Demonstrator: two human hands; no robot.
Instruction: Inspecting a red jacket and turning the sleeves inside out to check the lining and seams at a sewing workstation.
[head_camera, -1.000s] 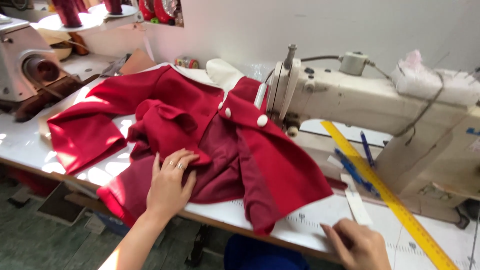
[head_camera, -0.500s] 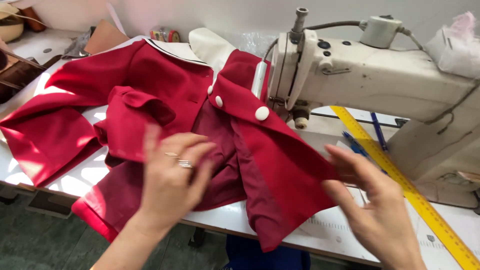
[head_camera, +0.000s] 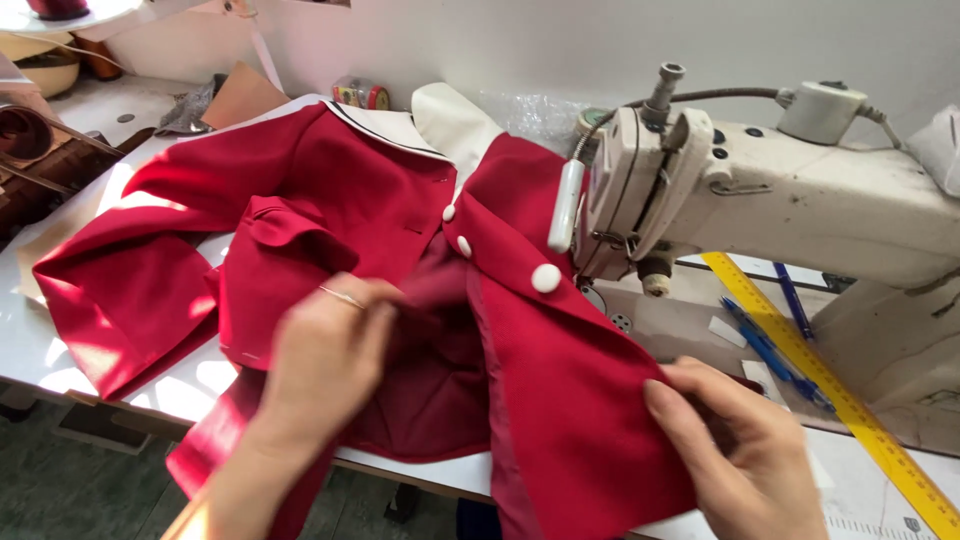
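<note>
Single head-worn view, steeply down, close over the sewing table (head_camera: 30, 340).

I see no signs, screens or labels from here. The only packaging I can make out is a small round tin (head_camera: 362, 95) in red, yellow and green at the back of the table by the wall, with crumpled clear plastic wrap (head_camera: 530, 112) just right of it.
</note>
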